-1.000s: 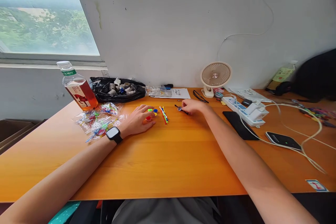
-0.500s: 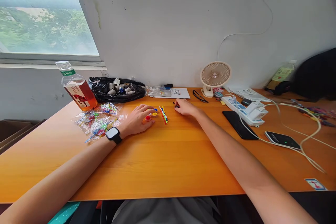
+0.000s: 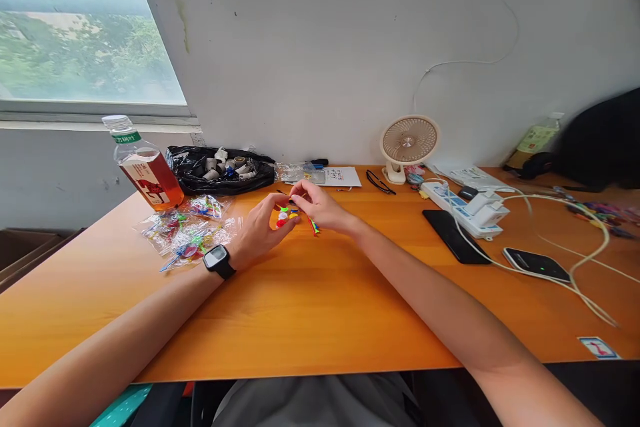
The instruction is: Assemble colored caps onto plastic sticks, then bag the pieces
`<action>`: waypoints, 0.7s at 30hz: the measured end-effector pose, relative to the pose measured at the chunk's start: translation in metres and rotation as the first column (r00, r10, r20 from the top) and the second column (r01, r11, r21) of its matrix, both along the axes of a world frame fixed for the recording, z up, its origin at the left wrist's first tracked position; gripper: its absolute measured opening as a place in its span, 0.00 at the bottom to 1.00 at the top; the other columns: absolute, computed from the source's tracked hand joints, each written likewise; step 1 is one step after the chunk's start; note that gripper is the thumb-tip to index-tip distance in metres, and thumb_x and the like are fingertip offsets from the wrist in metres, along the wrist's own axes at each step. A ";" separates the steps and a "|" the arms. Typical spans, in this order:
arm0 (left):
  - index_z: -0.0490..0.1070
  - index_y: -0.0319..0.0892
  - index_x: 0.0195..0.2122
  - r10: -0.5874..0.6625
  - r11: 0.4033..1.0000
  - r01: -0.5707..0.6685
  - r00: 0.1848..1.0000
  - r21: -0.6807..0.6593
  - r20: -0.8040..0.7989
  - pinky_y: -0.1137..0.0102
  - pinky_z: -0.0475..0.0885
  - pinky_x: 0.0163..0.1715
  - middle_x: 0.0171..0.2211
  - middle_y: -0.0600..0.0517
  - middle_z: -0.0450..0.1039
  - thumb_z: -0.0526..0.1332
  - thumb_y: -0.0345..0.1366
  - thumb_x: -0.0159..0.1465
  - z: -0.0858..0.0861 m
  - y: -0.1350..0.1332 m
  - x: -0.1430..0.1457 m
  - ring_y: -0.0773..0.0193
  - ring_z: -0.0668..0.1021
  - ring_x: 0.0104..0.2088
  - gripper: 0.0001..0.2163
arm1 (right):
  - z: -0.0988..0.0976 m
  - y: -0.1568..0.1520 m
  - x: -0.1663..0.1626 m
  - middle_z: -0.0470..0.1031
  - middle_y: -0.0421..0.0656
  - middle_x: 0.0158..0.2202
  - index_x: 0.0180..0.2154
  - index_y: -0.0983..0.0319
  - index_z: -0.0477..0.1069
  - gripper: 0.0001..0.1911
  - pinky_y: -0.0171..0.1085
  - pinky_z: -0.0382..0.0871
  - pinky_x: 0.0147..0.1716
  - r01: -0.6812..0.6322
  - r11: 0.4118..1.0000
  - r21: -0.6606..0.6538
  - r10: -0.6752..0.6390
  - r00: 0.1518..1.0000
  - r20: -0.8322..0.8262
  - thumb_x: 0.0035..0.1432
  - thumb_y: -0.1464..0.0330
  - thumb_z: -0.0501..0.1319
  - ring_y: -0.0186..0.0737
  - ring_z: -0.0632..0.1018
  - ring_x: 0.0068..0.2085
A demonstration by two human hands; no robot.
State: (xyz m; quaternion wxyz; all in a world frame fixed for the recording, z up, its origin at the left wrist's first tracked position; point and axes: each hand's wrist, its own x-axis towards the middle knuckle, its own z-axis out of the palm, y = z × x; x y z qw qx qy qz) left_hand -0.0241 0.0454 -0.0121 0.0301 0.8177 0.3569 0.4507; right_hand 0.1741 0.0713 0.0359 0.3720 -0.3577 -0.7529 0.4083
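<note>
My left hand (image 3: pixel 261 227), with a black smartwatch (image 3: pixel 218 260) on its wrist, is raised on its edge beside a cluster of small coloured plastic pieces (image 3: pixel 285 215) on the orange desk (image 3: pixel 320 293). Its fingers are curled and its thumb reaches toward my right hand (image 3: pixel 320 205). That hand pinches a small dark piece right above the cluster, fingertips nearly meeting the left thumb. A bundle of thin coloured sticks (image 3: pixel 314 226) lies partly under my right hand.
Clear packets of coloured parts (image 3: pixel 187 233) lie left of the hands, with a tea bottle (image 3: pixel 144 167) and a black bag of small rolls (image 3: pixel 223 171) behind. A small fan (image 3: pixel 409 143), glasses (image 3: pixel 380 181), a power strip (image 3: pixel 467 207), two phones (image 3: pixel 455 237) and cables are at the right.
My right hand carried the small dark piece left from beside the paper to above the coloured pieces. My left hand lifted from flat on the desk and turned toward it.
</note>
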 end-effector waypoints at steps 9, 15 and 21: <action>0.72 0.45 0.46 -0.023 0.999 0.019 0.997 0.044 0.077 0.66 0.75 0.42 0.39 0.51 0.78 0.63 0.33 0.70 0.001 0.001 0.000 0.62 0.80 0.39 0.05 | -0.002 -0.007 -0.004 0.77 0.40 0.34 0.43 0.61 0.69 0.08 0.29 0.71 0.27 0.008 0.978 -0.209 -0.017 0.999 -0.038 0.62 0.74 0.62 0.34 0.78 0.33; 0.74 0.45 0.49 -0.060 0.998 0.059 0.997 0.020 0.041 0.65 0.77 0.43 0.42 0.49 0.80 0.63 0.36 0.72 0.003 -0.004 0.003 0.60 0.81 0.41 0.07 | 0.000 -0.004 0.004 0.73 0.36 0.28 0.41 0.61 0.66 0.08 0.29 0.66 0.26 -0.105 0.947 -0.302 0.085 0.993 -0.079 0.58 0.75 0.60 0.31 0.72 0.27; 0.74 0.44 0.43 -0.095 0.995 0.098 0.985 -0.016 0.143 0.66 0.77 0.38 0.37 0.50 0.80 0.65 0.37 0.69 0.004 -0.008 0.007 0.61 0.81 0.36 0.05 | 0.001 0.002 0.013 0.69 0.34 0.28 0.42 0.59 0.64 0.06 0.29 0.60 0.23 -0.067 0.976 -0.206 0.097 0.985 0.141 0.62 0.68 0.58 0.31 0.66 0.24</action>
